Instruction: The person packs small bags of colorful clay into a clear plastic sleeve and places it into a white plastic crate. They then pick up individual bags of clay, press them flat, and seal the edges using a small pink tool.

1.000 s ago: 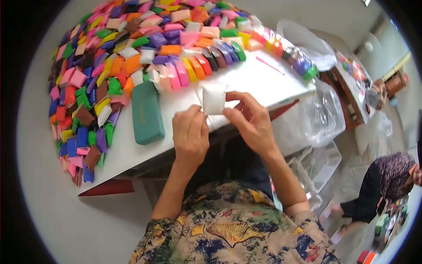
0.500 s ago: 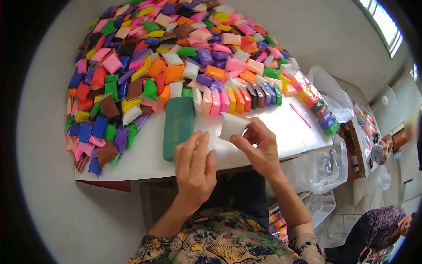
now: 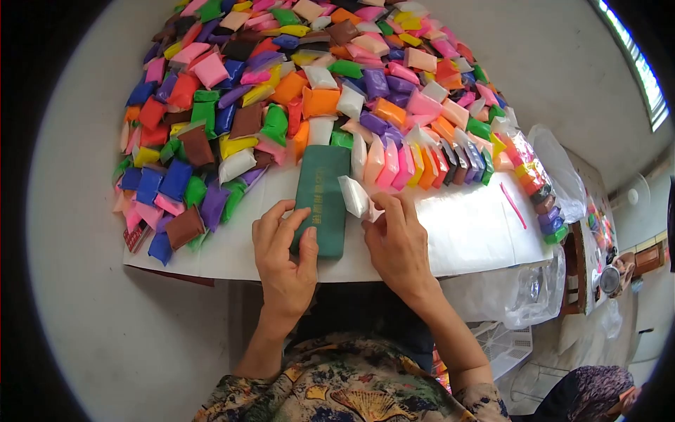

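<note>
My right hand [image 3: 399, 247] is closed, its thumb and fingertips on the lower right corner of a small white packet [image 3: 354, 197], which is tilted beside a green case [image 3: 321, 200] with gold lettering. The case lies flat on the white table. At the case's lower left edge, my left hand [image 3: 285, 250] has its fingers bent but apart, some fingertips resting on the case. Just beyond my right hand stands a row of upright packets [image 3: 422, 163] in several colours, white at the left end and green at the right.
A large heap of coloured packets [image 3: 246, 112] covers the back and left of the table. At right lie a pink strip [image 3: 513, 205], a bagged stack of packets [image 3: 538, 186] and clear plastic bags [image 3: 524, 292]. Another person [image 3: 583, 394] is at lower right.
The white packet and my right hand have come closer to the green case. My left hand has moved left, onto the case's lower edge. The camera view has shifted slightly.
</note>
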Tool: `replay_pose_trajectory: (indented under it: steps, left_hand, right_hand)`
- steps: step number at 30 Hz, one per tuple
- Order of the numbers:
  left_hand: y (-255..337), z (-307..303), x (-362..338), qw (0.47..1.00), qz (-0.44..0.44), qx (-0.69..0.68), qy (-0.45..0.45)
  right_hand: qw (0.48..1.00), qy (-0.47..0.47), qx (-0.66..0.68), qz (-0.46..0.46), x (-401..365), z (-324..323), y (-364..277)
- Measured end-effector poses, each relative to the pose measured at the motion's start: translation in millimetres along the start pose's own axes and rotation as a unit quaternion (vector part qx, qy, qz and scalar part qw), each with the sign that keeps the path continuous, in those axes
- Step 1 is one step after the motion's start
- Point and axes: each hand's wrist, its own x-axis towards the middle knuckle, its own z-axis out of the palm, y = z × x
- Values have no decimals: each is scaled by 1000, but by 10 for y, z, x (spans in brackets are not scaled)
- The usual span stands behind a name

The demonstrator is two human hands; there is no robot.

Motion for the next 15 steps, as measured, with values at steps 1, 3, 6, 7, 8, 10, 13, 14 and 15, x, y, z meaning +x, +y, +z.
replay_pose_trajectory:
  steps: [1, 3, 6, 7, 8, 10, 13, 14, 15]
  left_hand:
    - [-7, 10, 0, 1000, 4, 5, 4]
    - [-33, 39, 2, 999, 29, 11, 18]
    - [-46, 32, 9, 999, 44, 12, 20]
    - [-46, 30, 6, 999, 45, 10, 18]
    - [-45, 27, 4, 999, 49, 11, 18]
    - [-46, 18, 3, 998, 57, 13, 18]
    - [-38, 8, 8, 998, 62, 18, 19]
    - [-37, 10, 10, 998, 59, 15, 18]
    - [-40, 16, 5, 998, 55, 12, 18]
  right_hand:
    - [1000, 9, -23, -8, 36, 2, -13]
    - [997, 30, -65, -22, 107, 30, -58]
    - [997, 24, -79, -9, 138, 57, -71]
    - [996, 26, -79, -7, 144, 62, -79]
    - [996, 26, -80, -3, 144, 65, -90]
    - [997, 25, -79, 4, 138, 57, -97]
    - [997, 24, -73, 6, 153, 40, -103]
    - [997, 26, -72, 3, 149, 38, -101]
    - [997, 28, -72, 2, 142, 38, -98]
